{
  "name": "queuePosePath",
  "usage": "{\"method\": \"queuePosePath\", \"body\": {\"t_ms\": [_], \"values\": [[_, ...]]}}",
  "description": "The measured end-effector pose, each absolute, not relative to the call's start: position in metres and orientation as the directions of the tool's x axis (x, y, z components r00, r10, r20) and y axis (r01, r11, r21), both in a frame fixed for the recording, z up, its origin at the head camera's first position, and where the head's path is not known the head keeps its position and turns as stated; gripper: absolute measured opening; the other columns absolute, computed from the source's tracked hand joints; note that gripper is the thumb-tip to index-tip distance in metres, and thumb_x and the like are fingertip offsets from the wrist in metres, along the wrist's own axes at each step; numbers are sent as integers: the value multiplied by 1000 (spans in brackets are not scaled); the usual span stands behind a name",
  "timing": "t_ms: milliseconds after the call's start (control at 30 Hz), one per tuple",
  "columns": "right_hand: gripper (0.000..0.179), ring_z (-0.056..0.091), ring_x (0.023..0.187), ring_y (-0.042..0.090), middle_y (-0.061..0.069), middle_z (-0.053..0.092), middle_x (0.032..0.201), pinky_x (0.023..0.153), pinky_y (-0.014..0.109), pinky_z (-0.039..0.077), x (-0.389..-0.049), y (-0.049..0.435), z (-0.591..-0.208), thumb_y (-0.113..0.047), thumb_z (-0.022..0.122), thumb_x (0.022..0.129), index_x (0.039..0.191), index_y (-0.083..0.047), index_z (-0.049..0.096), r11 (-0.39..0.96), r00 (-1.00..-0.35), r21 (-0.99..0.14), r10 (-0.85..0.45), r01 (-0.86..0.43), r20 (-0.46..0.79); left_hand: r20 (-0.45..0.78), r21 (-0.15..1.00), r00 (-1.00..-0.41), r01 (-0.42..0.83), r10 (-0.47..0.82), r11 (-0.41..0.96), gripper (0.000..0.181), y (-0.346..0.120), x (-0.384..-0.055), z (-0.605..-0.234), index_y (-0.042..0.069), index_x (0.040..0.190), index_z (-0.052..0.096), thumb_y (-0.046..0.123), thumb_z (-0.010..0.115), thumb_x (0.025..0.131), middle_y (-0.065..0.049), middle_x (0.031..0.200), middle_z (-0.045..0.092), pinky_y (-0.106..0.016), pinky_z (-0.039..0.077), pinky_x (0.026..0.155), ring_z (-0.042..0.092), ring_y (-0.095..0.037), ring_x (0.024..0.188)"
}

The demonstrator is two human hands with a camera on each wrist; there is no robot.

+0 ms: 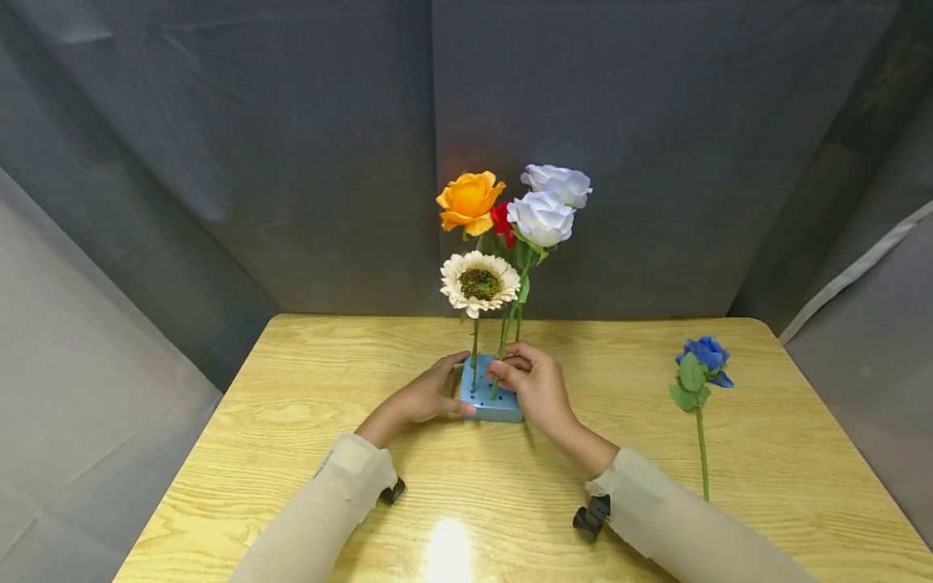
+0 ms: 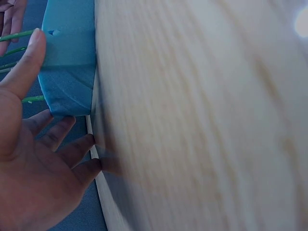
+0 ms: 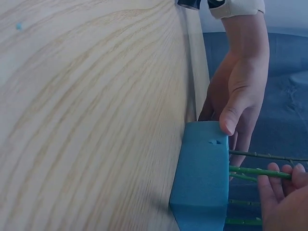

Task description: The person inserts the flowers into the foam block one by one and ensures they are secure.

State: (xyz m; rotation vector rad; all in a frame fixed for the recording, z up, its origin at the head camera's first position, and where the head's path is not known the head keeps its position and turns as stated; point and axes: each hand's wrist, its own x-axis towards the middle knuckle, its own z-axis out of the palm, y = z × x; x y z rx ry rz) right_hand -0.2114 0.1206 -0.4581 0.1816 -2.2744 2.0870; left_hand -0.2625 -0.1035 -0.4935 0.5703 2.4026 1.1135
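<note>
A blue foam block (image 1: 497,412) with small holes in its top stands on the table. My left hand (image 1: 425,396) steadies it from the left, thumb at the front edge and fingers round the side. In the right wrist view, that thumb presses the block's upper edge. My right hand (image 1: 539,389) pinches the green stem (image 3: 257,171) of the front white rose (image 1: 542,219) low down, close above the block; the stem's lower end meets the block's top. An orange rose (image 1: 469,202), a cream sunflower-like bloom (image 1: 479,283), a partly hidden red flower (image 1: 503,223) and another white rose (image 1: 564,185) rise from the block.
A blue rose (image 1: 705,356) with green leaves lies on the right side of the wooden table (image 1: 291,405). Grey curtains (image 1: 328,162) hang behind the table and at both sides. The tall flowers stand close in front of the back curtain.
</note>
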Motion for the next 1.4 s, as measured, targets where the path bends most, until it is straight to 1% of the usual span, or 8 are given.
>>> {"method": "queuePosePath", "body": {"t_ms": [133,233,400,633,933,1167,1267,1400], "values": [[29,74,95,43,20,76,99,78,33,62,-212,120,-459,-7,71,98,122,7,65,90,-991,-988,-57,-125,120,-203,791,-821,184,534,584,111,-104,-262,-493,13,166,17,38,87,84,-19,169,21,-58,23,123,22,-38,155],[30,74,95,42,20,76,99,79,34,62,-212,120,-460,-8,71,98,122,9,65,93,-991,-988,-60,-124,118,-205,795,-819,180,536,579,111,-104,-262,-492,13,166,17,38,87,84,-19,169,21,-57,23,123,22,-37,155],[28,74,97,43,20,76,99,83,40,62,-212,120,-462,-9,71,98,119,10,65,89,-990,-988,-68,-130,124,-206,798,-819,176,535,576,111,-104,-263,-493,13,166,17,36,87,84,-19,169,21,-56,22,124,22,-36,155],[17,73,93,44,19,76,95,83,49,61,-210,120,-459,-9,72,98,109,4,69,83,-992,-990,-64,-118,113,-211,791,-821,175,530,586,110,-103,-264,-493,15,166,18,37,87,84,-18,169,21,-56,22,124,22,-36,155],[23,73,96,43,20,74,97,85,49,61,-210,121,-459,-15,75,97,111,2,70,80,-994,-992,-66,-96,91,-204,783,-826,185,526,593,109,-103,-262,-493,18,166,20,38,87,83,-18,169,22,-55,22,124,23,-36,155],[30,72,96,40,20,73,100,87,50,60,-210,124,-461,-17,76,96,115,5,68,76,-994,-994,-70,-85,79,-207,786,-827,178,523,593,109,-103,-261,-492,19,166,19,37,87,83,-18,169,22,-55,22,124,23,-35,155],[32,72,95,38,20,73,101,86,48,61,-209,125,-460,-15,76,96,117,7,67,69,-995,-994,-65,-83,78,-205,785,-828,181,523,593,109,-103,-261,-492,19,166,19,37,87,83,-17,169,22,-54,22,124,23,-35,155],[28,73,95,39,20,73,100,83,43,62,-208,129,-459,-12,76,95,116,6,68,65,-995,-994,-49,-88,85,-198,783,-829,187,523,593,109,-102,-261,-493,18,166,20,36,88,83,-18,168,23,-54,21,124,23,-35,155]]}}
